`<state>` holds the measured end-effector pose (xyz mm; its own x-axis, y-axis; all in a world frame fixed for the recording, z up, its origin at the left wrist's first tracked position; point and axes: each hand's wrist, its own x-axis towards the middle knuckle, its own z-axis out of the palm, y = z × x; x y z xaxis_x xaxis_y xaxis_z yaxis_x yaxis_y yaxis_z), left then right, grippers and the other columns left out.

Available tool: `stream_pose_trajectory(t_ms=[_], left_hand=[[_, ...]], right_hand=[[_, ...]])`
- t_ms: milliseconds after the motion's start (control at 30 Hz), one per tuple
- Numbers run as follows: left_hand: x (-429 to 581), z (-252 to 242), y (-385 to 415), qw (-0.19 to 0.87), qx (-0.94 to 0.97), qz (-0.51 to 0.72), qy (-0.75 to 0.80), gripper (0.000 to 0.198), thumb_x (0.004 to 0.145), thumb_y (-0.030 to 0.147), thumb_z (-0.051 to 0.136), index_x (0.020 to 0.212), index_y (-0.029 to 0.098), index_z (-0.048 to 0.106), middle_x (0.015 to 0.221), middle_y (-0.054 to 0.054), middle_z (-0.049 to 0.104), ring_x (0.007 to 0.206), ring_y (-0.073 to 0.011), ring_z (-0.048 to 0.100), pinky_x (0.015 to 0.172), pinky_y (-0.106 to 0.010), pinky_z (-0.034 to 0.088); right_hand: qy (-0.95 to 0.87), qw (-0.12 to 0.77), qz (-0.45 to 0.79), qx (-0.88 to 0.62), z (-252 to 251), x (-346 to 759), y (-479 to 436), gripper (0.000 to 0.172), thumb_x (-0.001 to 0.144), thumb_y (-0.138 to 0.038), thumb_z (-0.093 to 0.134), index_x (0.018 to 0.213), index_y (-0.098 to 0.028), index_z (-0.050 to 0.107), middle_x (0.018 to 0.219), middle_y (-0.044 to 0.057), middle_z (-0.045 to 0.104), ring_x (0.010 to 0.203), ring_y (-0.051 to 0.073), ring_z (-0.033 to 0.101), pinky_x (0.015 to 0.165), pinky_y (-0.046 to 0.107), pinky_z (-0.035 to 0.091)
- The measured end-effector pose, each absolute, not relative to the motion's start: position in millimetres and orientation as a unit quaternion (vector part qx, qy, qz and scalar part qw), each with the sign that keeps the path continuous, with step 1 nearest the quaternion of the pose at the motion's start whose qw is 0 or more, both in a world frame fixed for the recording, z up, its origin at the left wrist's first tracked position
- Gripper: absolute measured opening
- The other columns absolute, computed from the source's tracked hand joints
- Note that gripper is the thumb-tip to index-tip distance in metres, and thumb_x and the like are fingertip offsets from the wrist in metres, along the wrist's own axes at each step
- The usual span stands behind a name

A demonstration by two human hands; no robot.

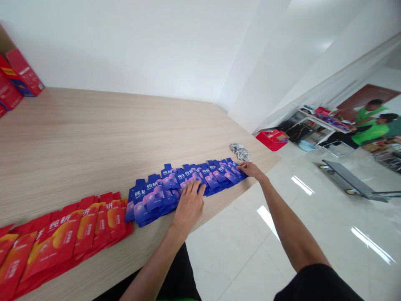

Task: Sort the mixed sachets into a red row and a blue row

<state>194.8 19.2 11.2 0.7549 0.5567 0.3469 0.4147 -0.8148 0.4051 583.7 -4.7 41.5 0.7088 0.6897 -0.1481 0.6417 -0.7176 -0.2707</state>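
Note:
A row of overlapping blue packets with pink and purple fruit pictures and white lettering lies along the table's front edge. My left hand rests on the middle of that row, palm down, its fingers bent over the packets and the thumb apart. At the far right end my right hand pinches the edge of the last blue packet; its fingertips are partly hidden. To the left, a similar row of red packets with orange fruit pictures overlaps along the edge, touching the blue row.
Behind my right hand lies a crumpled grey cloth on the wooden table. Red boxes stand at the back left. Beyond the table are a red basket, a flat trolley and two people in green at another table.

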Motion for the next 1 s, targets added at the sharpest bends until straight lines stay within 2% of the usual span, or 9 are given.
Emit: stream_pose_trajectory(t_ms=[200,400,500,600,700,833,933,1000], left_hand=[[194.7,12.1,18.5,0.148,0.925,0.229,0.265,0.047,0.097,0.003,0.05,0.143,0.014,0.054,0.148,-0.016,0.06,0.144,-0.0329,0.054,0.122,-0.051,0.046],[194.9,13.8,18.4,0.145,0.924,0.233,0.267,0.046,0.098,0.003,0.05,0.142,0.015,0.054,0.147,-0.016,0.06,0.144,-0.0326,0.054,0.122,-0.051,0.046],[195.3,14.0,18.7,0.146,0.922,0.237,0.268,0.046,0.097,0.003,0.051,0.142,0.013,0.055,0.147,-0.017,0.06,0.143,-0.0331,0.055,0.121,-0.051,0.047],[196.0,13.7,18.8,0.147,0.921,0.241,0.268,0.045,0.098,0.003,0.05,0.142,0.013,0.055,0.147,-0.018,0.059,0.142,-0.0331,0.056,0.121,-0.052,0.047],[197.2,13.4,18.0,0.149,0.919,0.247,0.269,0.046,0.098,0.003,0.05,0.142,0.014,0.055,0.147,-0.019,0.058,0.142,-0.0326,0.056,0.12,-0.053,0.048],[198.6,13.3,15.3,0.145,0.919,0.252,0.267,0.047,0.096,0.002,0.05,0.141,0.014,0.056,0.146,-0.019,0.059,0.141,-0.0328,0.056,0.119,-0.053,0.049],[198.3,13.6,13.7,0.141,0.918,0.257,0.268,0.047,0.096,0.001,0.051,0.141,0.013,0.056,0.145,-0.019,0.06,0.141,-0.0328,0.057,0.118,-0.052,0.049],[197.6,14.4,13.4,0.139,0.917,0.261,0.268,0.047,0.095,0.001,0.051,0.14,0.012,0.057,0.144,-0.02,0.06,0.14,-0.0327,0.057,0.118,-0.051,0.049]], right_hand=[[-0.37,0.109,0.117,-0.915,46.9,574.9,-5.1,0.027,0.091,-0.035,0.068,0.107,-0.016,0.079,0.084,0.005,0.077,0.072,0.017,0.068,0.067,0.025,0.052],[-0.39,0.136,0.077,-0.908,51.6,570.8,-17.2,0.028,0.091,-0.031,0.063,0.11,-0.015,0.076,0.096,0.01,0.077,0.085,0.021,0.07,0.08,0.03,0.054],[-0.457,0.198,0.033,-0.866,50.7,556.9,-25.4,0.032,0.091,-0.039,0.063,0.113,-0.017,0.075,0.103,0.01,0.076,0.085,0.022,0.069,0.082,0.035,0.055],[-0.557,0.261,0.024,-0.788,48.4,532.4,-32.3,0.035,0.09,-0.051,0.065,0.106,-0.021,0.076,0.105,0.01,0.075,0.079,0.022,0.066,0.079,0.038,0.056],[-0.586,0.262,0.047,-0.765,48.6,508.7,-35.8,0.038,0.09,-0.055,0.066,0.107,-0.023,0.075,0.11,0.01,0.074,0.079,0.022,0.065,0.079,0.04,0.057],[-0.581,0.258,0.047,-0.77,54.9,488.4,-36.7,0.036,0.09,-0.052,0.066,0.111,-0.023,0.074,0.112,0.01,0.073,0.091,0.025,0.067,0.086,0.042,0.057],[-0.594,0.273,0.018,-0.756,65.1,469.7,-36.3,0.032,0.094,-0.046,0.061,0.113,-0.023,0.072,0.113,0.01,0.072,0.101,0.027,0.068,0.093,0.044,0.055],[-0.617,0.283,0.009,-0.734,75.0,451.6,-32.9,0.028,0.098,-0.042,0.058,0.115,-0.023,0.071,0.114,0.01,0.071,0.102,0.026,0.067,0.096,0.043,0.054]])
